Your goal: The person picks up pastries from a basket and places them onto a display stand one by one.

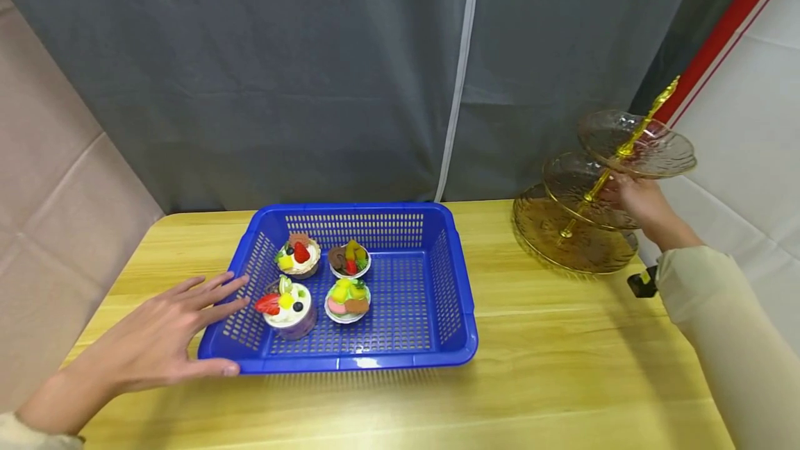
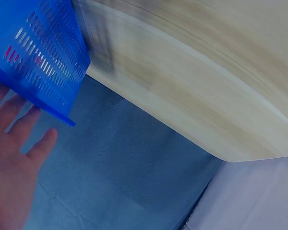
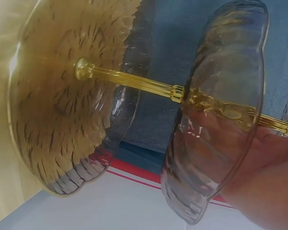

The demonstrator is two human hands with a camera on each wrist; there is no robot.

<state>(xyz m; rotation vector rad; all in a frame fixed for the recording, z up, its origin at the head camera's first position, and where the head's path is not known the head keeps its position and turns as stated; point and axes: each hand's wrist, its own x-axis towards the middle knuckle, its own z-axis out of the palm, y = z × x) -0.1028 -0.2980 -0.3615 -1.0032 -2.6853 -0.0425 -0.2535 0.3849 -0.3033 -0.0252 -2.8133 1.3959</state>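
On the left side of the counter (image 1: 531, 339), we have our left hand (image 1: 165, 335) at the blue basket (image 1: 415, 361), its fingers nearly straight and spread wide over the left rim, with the thumb by the near corner; it grips nothing. Just inside that wall we see a dessert cup (image 1: 296, 323) topped with strawberry, and behind it a cream tart (image 1: 301, 260) with a red berry. Next, to their right, come a fruit tart (image 1: 347, 301) with yellow pieces and, farther back, a chocolate-and-fruit tart (image 1: 350, 261). The right part of the basket floor is bare. A grey curtain (image 1: 281, 89) hangs behind it all. Well apart from the basket, near the counter's right end, we find the tiered stand (image 1: 589, 196), with three clear, gold-edged plates on a gold post (image 3: 134, 81). Our right hand (image 1: 650, 210) comes in from the right, its fingers holding the post between the middle and top plates. Beyond it, a red strip (image 1: 731, 26) slants up past the curtain.
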